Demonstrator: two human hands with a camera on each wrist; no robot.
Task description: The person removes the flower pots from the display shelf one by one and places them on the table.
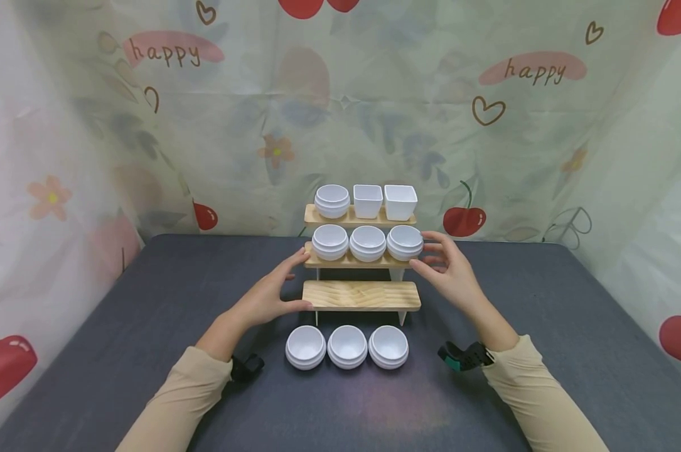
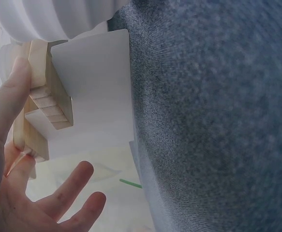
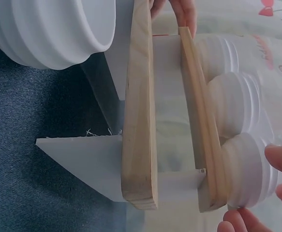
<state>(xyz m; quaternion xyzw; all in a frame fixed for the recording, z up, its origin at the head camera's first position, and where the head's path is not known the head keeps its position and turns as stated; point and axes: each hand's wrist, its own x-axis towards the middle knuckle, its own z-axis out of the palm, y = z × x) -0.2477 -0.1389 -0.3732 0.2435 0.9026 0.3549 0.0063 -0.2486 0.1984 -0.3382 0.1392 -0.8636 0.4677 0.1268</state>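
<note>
Head view is showing a three-step wooden rack (image 1: 361, 295) standing near the middle of a dark grey table (image 1: 572, 326), with the person's two hands flanking it. The left hand (image 1: 272, 295) is resting against the rack's left end, thumb at the bottom step and fingers reaching up to the middle one. The right hand (image 1: 450, 267) is hovering at the right end of the middle step, fingers spread and loosely bent beside the rightmost round bowl (image 1: 405, 242); whether they are touching it cannot be told. Neither hand is closing on anything.

Three round white bowls are sitting on the middle step, one round and two square cups (image 1: 384, 201) on the top step, and three more bowls (image 1: 347, 346) on the table in front of the bare bottom step.

The rack is looking stiff and fairly light, with thin white side panels (image 3: 107, 169), so it would likely be best taken by both ends of the wooden boards. The loose bowls are looking smooth, hard and breakable, liable to slide if the rack is tilted.

Left wrist view is showing the thumb (image 2: 7, 96) lying along a board edge, the other fingers (image 2: 68, 188) open and free.
</note>
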